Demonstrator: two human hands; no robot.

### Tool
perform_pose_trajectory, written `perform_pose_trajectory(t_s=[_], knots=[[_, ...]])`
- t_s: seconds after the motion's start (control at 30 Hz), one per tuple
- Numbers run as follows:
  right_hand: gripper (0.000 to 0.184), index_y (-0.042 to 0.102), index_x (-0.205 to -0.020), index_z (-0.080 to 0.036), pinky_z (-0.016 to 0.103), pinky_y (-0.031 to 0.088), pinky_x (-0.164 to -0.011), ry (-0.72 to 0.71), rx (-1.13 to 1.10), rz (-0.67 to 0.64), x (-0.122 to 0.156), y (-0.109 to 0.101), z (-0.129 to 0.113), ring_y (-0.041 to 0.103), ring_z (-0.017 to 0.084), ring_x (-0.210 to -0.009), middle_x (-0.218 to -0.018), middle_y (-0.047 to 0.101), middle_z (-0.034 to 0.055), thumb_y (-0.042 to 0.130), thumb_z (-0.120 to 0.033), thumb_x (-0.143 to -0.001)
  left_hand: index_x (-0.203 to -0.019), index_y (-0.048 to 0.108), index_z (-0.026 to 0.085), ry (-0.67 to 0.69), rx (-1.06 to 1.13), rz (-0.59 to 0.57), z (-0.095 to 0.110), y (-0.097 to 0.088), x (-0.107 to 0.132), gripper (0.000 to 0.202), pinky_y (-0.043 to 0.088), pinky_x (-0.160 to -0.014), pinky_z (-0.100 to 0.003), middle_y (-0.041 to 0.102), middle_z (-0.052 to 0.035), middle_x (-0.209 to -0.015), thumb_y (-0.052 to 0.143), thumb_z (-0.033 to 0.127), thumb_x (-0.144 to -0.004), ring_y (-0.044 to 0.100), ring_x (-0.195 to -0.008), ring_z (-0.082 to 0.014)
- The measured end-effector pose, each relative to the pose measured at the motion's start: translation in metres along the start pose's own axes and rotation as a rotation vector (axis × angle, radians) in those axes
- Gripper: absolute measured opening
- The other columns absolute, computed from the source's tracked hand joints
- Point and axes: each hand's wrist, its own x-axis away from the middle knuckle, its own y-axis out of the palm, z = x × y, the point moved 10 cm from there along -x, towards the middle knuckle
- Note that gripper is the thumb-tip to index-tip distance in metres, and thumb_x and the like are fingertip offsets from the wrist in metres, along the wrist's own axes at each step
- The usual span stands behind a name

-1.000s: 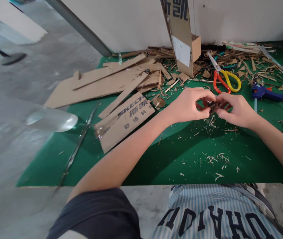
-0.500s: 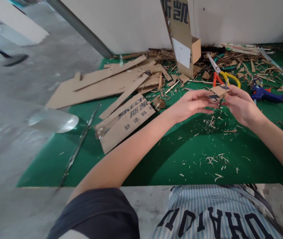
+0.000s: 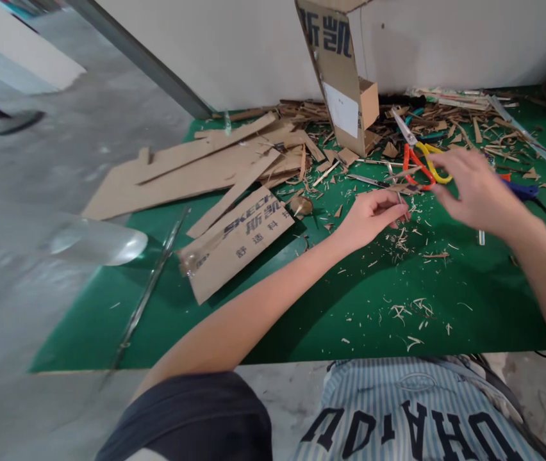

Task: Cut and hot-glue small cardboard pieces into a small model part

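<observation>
Pinched between the fingers of my left hand (image 3: 373,216) is a small cardboard piece (image 3: 406,173), seen nearly edge-on, with a thin stick through it. My right hand (image 3: 477,192) is apart from it, to the right, fingers spread and somewhat blurred; no object shows in it. Scissors (image 3: 411,142) with yellow and orange handles lie just beyond the two hands. A blue glue gun (image 3: 523,190) is partly hidden behind my right hand. Pale shavings (image 3: 400,240) are scattered on the green tabletop (image 3: 321,320) below my hands.
A tall cardboard strip structure (image 3: 345,77) stands at the back against the white wall. Cardboard sheets (image 3: 114,189) and a printed cardboard piece (image 3: 241,246) lie to the left. Cardboard scraps (image 3: 460,118) cover the back edge. A clear plastic strip (image 3: 532,134) lies back right.
My right hand has let go of the cardboard piece and moved away to the right. The piece stays in my left hand and has tilted edge-on. The view has shifted slightly.
</observation>
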Motion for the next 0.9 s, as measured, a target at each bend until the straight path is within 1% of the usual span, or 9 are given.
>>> perform_pose_trajectory(t_s=[0.1,0.23,0.3,0.43,0.57,0.67,0.77,0.83,0.9], knots=[[0.032,0.066,-0.114,-0.013,0.051,0.043,-0.084,0.176,0.54,0.033,0.007,-0.052,0.045,0.06,0.033,-0.106,-0.113,0.067,0.0239,0.057,-0.008,-0.084,-0.092,0.054,0.022,-0.019,-0.008,0.09,-0.013,-0.011,0.0,0.022,0.065,-0.071,-0.026,0.077,-0.007,-0.097,0.049,0.042,-0.099,0.076,-0.088,-0.014],[0.019,0.065,-0.085,-0.015,0.045,0.039,-0.068,0.528,0.754,-0.302,0.042,-0.055,0.117,0.062,0.032,-0.086,-0.09,0.069,0.022,0.069,-0.004,-0.07,-0.101,0.051,0.022,-0.058,0.004,0.16,-0.022,-0.017,0.005,0.02,0.066,-0.066,-0.026,0.076,-0.0081,-0.099,0.047,0.041,-0.1,0.078,-0.079,-0.0151],[0.02,0.065,-0.096,-0.014,0.044,0.043,-0.07,0.52,0.832,-0.352,0.051,-0.045,0.12,0.062,0.036,-0.095,-0.099,0.069,0.0226,0.062,-0.007,-0.077,-0.098,0.054,0.021,-0.08,0.042,0.204,-0.023,-0.02,0.011,0.018,0.067,-0.065,-0.025,0.075,-0.0075,-0.096,0.053,0.039,-0.097,0.078,-0.079,-0.016],[0.034,0.058,-0.123,-0.012,0.046,0.05,-0.082,0.501,0.947,-0.271,0.053,-0.033,0.103,0.058,0.039,-0.114,-0.118,0.064,0.0248,0.043,-0.009,-0.091,-0.095,0.058,0.02,-0.099,0.073,0.318,-0.021,-0.03,0.025,0.015,0.067,-0.062,-0.023,0.072,-0.0058,-0.089,0.06,0.035,-0.092,0.076,-0.079,-0.0158],[0.041,0.052,-0.131,-0.009,0.049,0.053,-0.081,0.528,0.929,-0.162,0.052,-0.037,0.095,0.053,0.043,-0.118,-0.125,0.057,0.0267,0.05,-0.019,-0.091,-0.09,0.057,0.02,-0.081,0.096,0.404,-0.02,-0.038,0.03,0.013,0.065,-0.058,-0.02,0.069,-0.0035,-0.082,0.063,0.032,-0.088,0.075,-0.074,-0.0142],[0.043,0.057,-0.129,-0.011,0.051,0.051,-0.087,0.425,0.765,0.078,0.045,-0.048,0.082,0.052,0.041,-0.119,-0.123,0.06,0.025,0.059,-0.023,-0.087,-0.084,0.056,0.02,-0.045,0.09,0.441,-0.018,-0.043,0.029,0.016,0.062,-0.053,-0.019,0.066,-0.0023,-0.08,0.066,0.032,-0.085,0.074,-0.072,-0.0135],[0.029,0.065,-0.108,-0.017,0.043,0.051,-0.082,0.351,0.315,0.303,0.045,-0.05,0.073,0.06,0.029,-0.098,-0.102,0.066,0.015,0.068,-0.024,-0.081,-0.085,0.054,0.021,-0.044,0.08,0.475,-0.02,-0.047,0.027,0.017,0.06,-0.049,-0.018,0.068,-0.0029,-0.085,0.066,0.032,-0.086,0.072,-0.07,-0.0124],[0.016,0.064,-0.092,-0.021,0.033,0.046,-0.057,0.431,-0.197,0.303,0.048,-0.029,0.08,0.057,0.02,-0.072,-0.079,0.06,0.0069,0.067,-0.035,-0.084,-0.085,0.053,0.021,-0.053,0.075,0.472,-0.023,-0.046,0.025,0.017,0.058,-0.047,-0.018,0.067,-0.0019,-0.081,0.066,0.032,-0.087,0.071,-0.068,-0.0121],[0.029,0.063,-0.09,-0.023,0.027,0.031,-0.04,0.489,-0.701,0.187,0.049,0.007,0.074,0.049,0.014,-0.056,-0.069,0.054,0.0021,0.072,-0.049,-0.083,-0.083,0.053,0.021,-0.053,0.066,0.464,-0.026,-0.044,0.021,0.018,0.056,-0.044,-0.017,0.063,-0.0003,-0.076,0.066,0.032,-0.087,0.07,-0.065,-0.012]])
